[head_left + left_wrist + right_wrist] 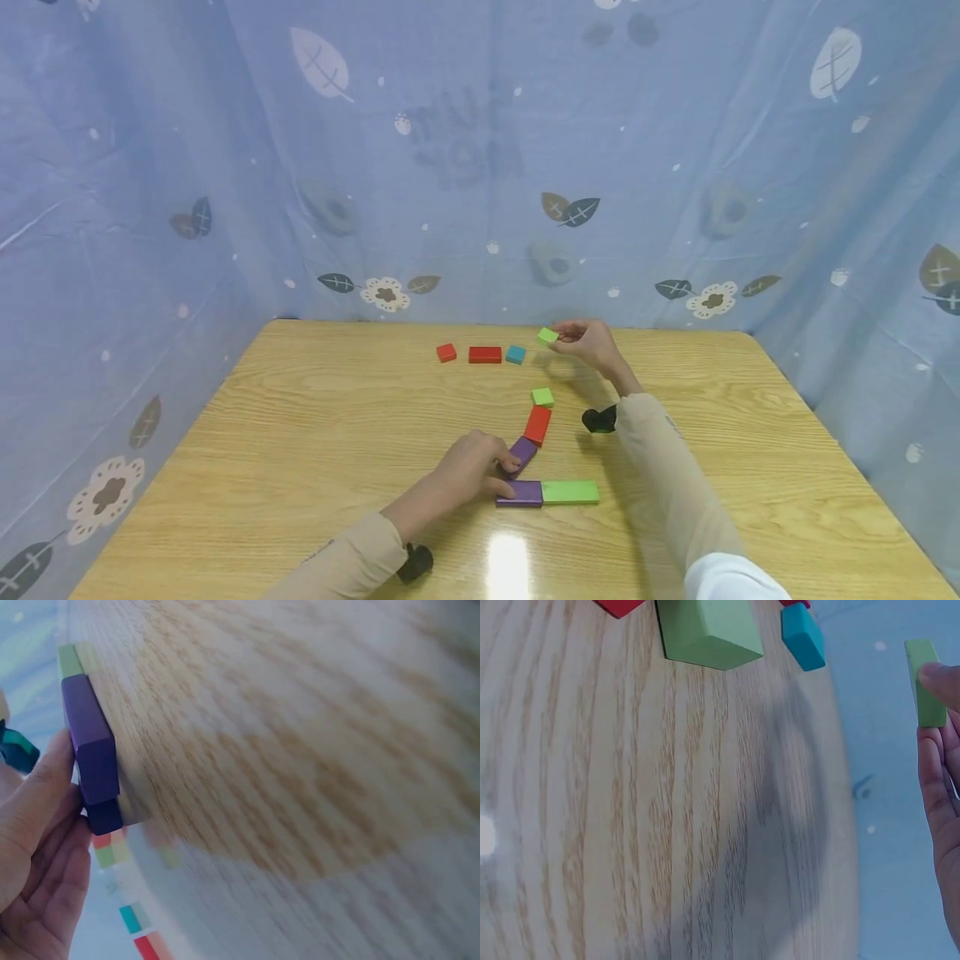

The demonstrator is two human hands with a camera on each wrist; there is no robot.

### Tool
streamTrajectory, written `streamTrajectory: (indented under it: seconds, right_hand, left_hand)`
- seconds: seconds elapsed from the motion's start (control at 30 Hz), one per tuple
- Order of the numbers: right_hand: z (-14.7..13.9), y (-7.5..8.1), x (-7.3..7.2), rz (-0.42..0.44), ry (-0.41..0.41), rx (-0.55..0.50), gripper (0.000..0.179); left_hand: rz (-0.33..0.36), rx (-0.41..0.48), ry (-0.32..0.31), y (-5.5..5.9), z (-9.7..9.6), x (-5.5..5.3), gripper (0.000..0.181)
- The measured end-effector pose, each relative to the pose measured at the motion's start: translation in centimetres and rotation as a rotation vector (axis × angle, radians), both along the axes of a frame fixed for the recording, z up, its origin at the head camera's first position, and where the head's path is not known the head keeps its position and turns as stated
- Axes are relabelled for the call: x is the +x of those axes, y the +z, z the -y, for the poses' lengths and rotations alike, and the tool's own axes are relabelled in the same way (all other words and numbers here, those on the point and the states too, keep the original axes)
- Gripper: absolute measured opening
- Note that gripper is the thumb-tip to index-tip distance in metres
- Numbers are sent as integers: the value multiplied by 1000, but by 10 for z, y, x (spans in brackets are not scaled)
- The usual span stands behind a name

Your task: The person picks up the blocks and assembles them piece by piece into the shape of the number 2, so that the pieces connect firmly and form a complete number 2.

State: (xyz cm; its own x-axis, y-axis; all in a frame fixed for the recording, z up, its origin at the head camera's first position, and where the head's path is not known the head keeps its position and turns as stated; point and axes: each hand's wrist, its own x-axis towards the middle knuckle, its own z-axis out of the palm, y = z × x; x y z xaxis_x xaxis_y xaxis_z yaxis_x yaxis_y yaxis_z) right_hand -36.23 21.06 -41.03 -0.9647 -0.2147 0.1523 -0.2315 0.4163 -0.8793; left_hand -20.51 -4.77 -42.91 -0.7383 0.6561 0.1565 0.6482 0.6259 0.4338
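My left hand [471, 465] is at two purple blocks, its thumb touching the flat-lying one [519, 494] and its fingertips at the slanted one [522, 455]. In the left wrist view, the thumb and fingers close about the purple blocks [96, 761], and the fingers partly hide behind them. My right hand [592, 344] pinches a small green block [547, 336] above the far part of the table; the right wrist view shows the thumb on that block [926, 682]. A red block [537, 425] and another small green block [542, 397] continue the curved row.
A long green block [570, 492] adjoins the flat purple one. Along the back lie a small red block [446, 352], a longer red block [485, 355] and a blue block [515, 355]. Patterned blue curtain [465, 167] encloses the wooden table [322, 433].
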Motion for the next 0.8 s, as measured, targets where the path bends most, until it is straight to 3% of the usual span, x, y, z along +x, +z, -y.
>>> streamTrajectory:
  seconds: [0.33,0.8]
  right_hand:
    - [1,0,8,4,45,-28,39]
    - [8,5,17,-48,116,-15,39]
  left_hand:
    - [21,4,9,0,0,2,35]
    - [-10,15,14,-2,-1,2,33]
